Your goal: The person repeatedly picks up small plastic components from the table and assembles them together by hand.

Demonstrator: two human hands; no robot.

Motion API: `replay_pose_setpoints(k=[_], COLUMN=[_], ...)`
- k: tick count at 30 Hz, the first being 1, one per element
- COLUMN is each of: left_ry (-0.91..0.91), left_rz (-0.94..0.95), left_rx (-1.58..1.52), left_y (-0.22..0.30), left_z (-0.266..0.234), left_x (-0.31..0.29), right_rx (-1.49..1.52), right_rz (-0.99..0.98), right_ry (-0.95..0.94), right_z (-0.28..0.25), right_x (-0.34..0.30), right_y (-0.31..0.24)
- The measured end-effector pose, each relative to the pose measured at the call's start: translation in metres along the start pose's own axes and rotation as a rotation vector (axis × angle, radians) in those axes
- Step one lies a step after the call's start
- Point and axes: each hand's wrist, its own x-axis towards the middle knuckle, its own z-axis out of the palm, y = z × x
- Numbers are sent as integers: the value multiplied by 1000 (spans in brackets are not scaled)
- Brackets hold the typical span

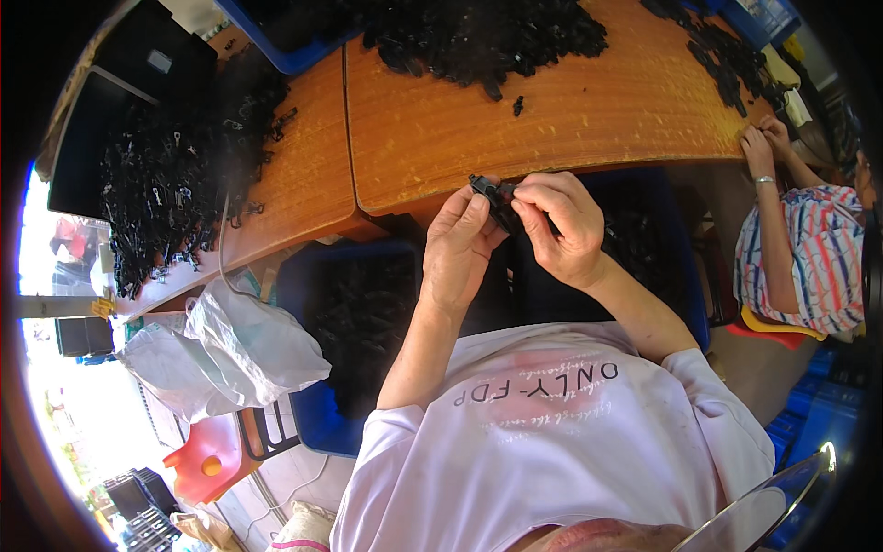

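Observation:
Just in front of the table's near edge, my left hand [458, 250] grips a small black plastic part [495, 195] between thumb and fingers. From the other side, my right hand [566, 225] pinches the same part with thumb and index finger. Its exact kind cannot be made out, and the fingers cover much of it. Beyond my hands, a large heap of black plastic parts [487, 41] lies on the wooden table [432, 124]. One loose black piece [518, 106] rests apart from the heap.
Another pile of black parts [179, 166] covers the left table. A blue bin [322, 440] with dark pieces stands below on the left, near a white plastic bag [230, 345]. A blue crate [299, 60] sits at the far left. At right, a co-worker's hands [765, 143] touch the table edge.

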Motion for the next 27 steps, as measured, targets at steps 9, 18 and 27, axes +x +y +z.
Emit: replay_pose_setpoints(k=[9, 18, 27], left_ry=[40, 164, 362], left_rz=[62, 32, 488], left_rx=[30, 76, 844], left_y=[-4, 6, 74], left_z=[5, 4, 18], left_x=[-7, -4, 84], right_rx=[-62, -284, -271], right_rz=[-21, -308, -88], right_ry=[-58, -153, -242], right_z=[5, 16, -9], right_x=[-6, -13, 41], right_y=[-12, -7, 52])
